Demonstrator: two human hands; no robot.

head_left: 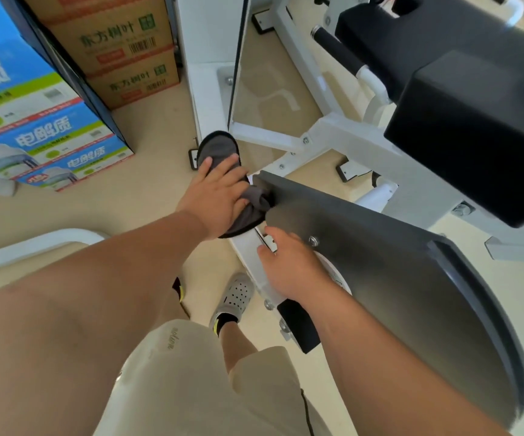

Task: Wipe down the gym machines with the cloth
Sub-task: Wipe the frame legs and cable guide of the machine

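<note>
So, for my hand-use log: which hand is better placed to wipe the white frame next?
Left: the left hand presses the grey cloth onto the white frame; the right hand holds no cloth.

On my feed the cloth [219, 149] looked like soft grey microfibre, matt and a bit fuzzy, while the frame [333, 133] was white painted metal with a mild gloss and shiny steel bolts [313, 241]. The side plate [380, 262] was smooth, dark and satin (plastic or metal, couldn't tell), and the pads [474, 136] looked like black vinyl. The brown boxes [112, 36] were plain matt cardboard and the floor [147, 196] was smooth, slightly glossy.
</note>
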